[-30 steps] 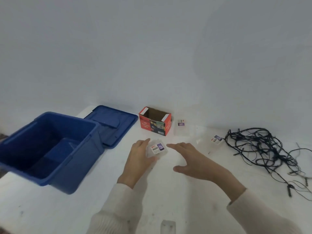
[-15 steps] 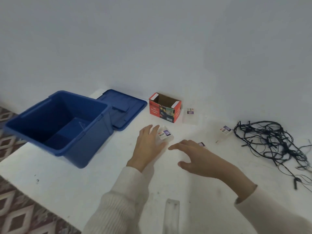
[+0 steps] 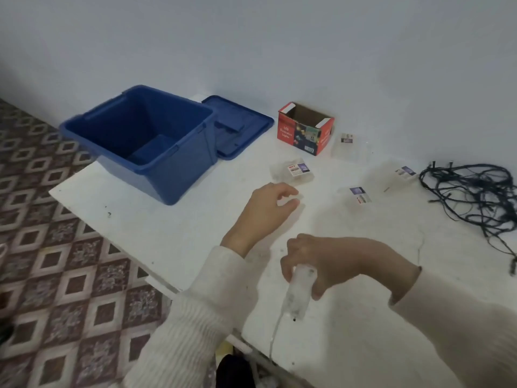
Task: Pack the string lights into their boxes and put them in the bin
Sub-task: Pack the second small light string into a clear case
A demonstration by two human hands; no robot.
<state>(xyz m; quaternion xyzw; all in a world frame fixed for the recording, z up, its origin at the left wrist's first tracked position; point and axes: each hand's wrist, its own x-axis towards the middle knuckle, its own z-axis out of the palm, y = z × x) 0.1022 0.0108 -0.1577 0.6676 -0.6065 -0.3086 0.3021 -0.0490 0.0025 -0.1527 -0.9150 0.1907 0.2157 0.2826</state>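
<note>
Your right hand (image 3: 335,264) is clenched round a translucent white battery pack (image 3: 299,292). Its thin pale wire (image 3: 275,334) hangs below your fingers, past the white table (image 3: 167,233) edge. Your left hand (image 3: 268,208) is loosely curled, with nothing visibly gripped. A small clear labelled plastic box (image 3: 293,170) sits just beyond its fingertips. The open blue plastic bin (image 3: 145,138) is further out to their left, the tangled black string lights (image 3: 475,197) well right. Risks: the hanging wire could snag on the edge as you lift or knot while you coil it, and the light box would likely slide when you stuff it.
</note>
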